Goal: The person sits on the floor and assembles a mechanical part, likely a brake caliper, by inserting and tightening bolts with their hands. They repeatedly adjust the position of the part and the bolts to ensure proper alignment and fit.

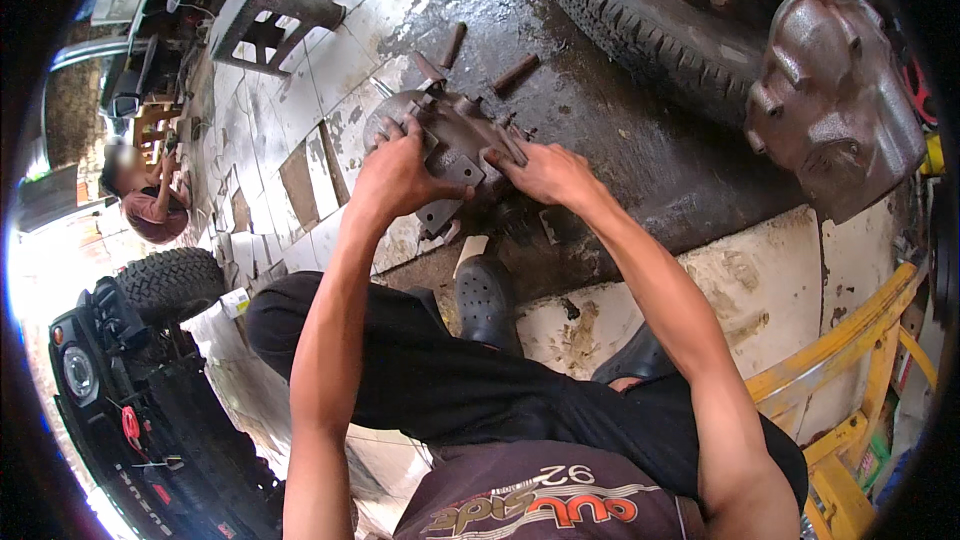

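Observation:
A dark, greasy metal housing (458, 132), like a gearbox part, rests on the oily floor in front of my feet. My left hand (398, 168) grips its left side, with the fingers over the top and the thumb along a flat plate with holes (466, 171). On the opposite side, my right hand (545, 172) holds the edge, its fingers pressed against the metal. Both palms are turned away, so the exact contact underneath is hidden. Just beyond the housing lie two short rusty rods, one upright in view (454, 45) and one slanted (516, 74).
A large tyre (640, 35) lies at the far right, near a big oily metal casing (830, 90). A yellow metal frame (850, 350) stands near right. At far left are a grey plastic stool (262, 25), a crouching person (155, 205) and a black off-road vehicle (120, 380).

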The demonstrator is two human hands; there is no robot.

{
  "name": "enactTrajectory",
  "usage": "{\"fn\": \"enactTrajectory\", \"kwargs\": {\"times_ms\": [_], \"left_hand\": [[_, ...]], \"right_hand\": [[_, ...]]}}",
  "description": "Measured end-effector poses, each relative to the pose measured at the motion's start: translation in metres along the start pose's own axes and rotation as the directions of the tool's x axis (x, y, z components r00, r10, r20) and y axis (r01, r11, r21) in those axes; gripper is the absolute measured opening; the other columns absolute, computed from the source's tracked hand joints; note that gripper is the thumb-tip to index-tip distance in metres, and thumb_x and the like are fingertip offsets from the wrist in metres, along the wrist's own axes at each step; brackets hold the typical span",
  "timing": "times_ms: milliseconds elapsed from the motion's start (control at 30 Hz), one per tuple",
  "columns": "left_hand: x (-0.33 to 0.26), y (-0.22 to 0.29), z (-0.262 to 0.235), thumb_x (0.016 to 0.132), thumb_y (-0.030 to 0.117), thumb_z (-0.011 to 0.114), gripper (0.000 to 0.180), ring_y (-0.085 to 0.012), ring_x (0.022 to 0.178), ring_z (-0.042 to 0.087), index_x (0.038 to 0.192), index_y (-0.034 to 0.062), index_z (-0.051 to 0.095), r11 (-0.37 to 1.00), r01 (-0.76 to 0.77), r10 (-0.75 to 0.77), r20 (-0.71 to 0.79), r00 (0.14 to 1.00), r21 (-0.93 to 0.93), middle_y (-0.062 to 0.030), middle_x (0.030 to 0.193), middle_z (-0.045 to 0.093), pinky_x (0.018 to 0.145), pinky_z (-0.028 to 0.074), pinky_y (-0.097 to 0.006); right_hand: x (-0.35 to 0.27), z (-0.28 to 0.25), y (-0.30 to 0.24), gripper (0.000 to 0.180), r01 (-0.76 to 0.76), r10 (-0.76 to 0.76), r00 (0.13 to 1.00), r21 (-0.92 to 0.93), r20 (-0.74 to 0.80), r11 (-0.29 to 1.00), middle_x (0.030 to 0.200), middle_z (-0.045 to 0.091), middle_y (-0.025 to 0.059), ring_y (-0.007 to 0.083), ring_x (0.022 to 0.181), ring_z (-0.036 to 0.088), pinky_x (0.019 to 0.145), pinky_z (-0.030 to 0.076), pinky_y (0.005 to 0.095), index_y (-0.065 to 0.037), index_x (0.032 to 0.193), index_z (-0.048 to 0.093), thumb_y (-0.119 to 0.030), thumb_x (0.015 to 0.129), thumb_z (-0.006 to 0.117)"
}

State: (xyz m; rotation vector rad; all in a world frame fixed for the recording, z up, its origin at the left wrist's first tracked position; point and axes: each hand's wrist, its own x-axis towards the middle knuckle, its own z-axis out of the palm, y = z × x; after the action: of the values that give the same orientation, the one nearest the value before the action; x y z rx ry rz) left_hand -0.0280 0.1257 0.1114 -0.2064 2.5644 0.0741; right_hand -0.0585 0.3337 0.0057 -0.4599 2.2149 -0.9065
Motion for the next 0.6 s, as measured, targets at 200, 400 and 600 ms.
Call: {"fn": "enactTrajectory", "kwargs": {"times_ms": [200, 400, 600], "left_hand": [[-0.007, 0.001, 0.008, 0.056, 0.063, 0.089, 0.131, -0.0514, 0.126, 0.05, 0.143, -0.0167, 0.032, 0.997, -0.035, 0.046, -0.157, 0.986, 0.075, -0.0442, 0.134, 0.045, 0.105, 0.045, -0.047], [-0.008, -0.001, 0.007, 0.057, 0.064, 0.087, 0.135, -0.0505, 0.128, 0.05, 0.145, -0.0183, 0.028, 0.995, -0.024, 0.036, -0.127, 0.991, 0.093, -0.0436, 0.138, 0.043, 0.107, 0.044, -0.046], [-0.004, 0.001, 0.004, 0.058, 0.066, 0.086, 0.138, -0.0491, 0.125, 0.053, 0.146, -0.0199, 0.023, 0.995, -0.017, 0.024, -0.068, 0.997, 0.1, -0.0431, 0.138, 0.044, 0.105, 0.046, -0.044]], "right_hand": [[-0.006, -0.012, -0.004, 0.06, 0.026, -0.025, 1.0, -0.156, 0.008, 0.987, 0.109, 0.071, 0.0213, 0.0447, 0.107, 0.065, 0.094, 0.05, 0.0543, -0.028, 0.144, 0.051, -0.064, 0.098, 0.04], [0.002, -0.008, 0.004, 0.05, 0.043, -0.043, 0.999, -0.094, 0.003, 0.995, 0.11, 0.07, 0.0229, 0.0439, 0.109, 0.064, 0.095, 0.049, 0.0527, -0.026, 0.136, 0.061, -0.055, 0.103, 0.038], [0.011, -0.001, 0.011, 0.053, 0.033, -0.036, 0.998, -0.055, -0.05, 0.998, 0.11, 0.068, 0.0266, 0.0463, 0.109, 0.062, 0.093, 0.05, 0.0529, -0.016, 0.129, 0.063, -0.054, 0.103, 0.038]]}}
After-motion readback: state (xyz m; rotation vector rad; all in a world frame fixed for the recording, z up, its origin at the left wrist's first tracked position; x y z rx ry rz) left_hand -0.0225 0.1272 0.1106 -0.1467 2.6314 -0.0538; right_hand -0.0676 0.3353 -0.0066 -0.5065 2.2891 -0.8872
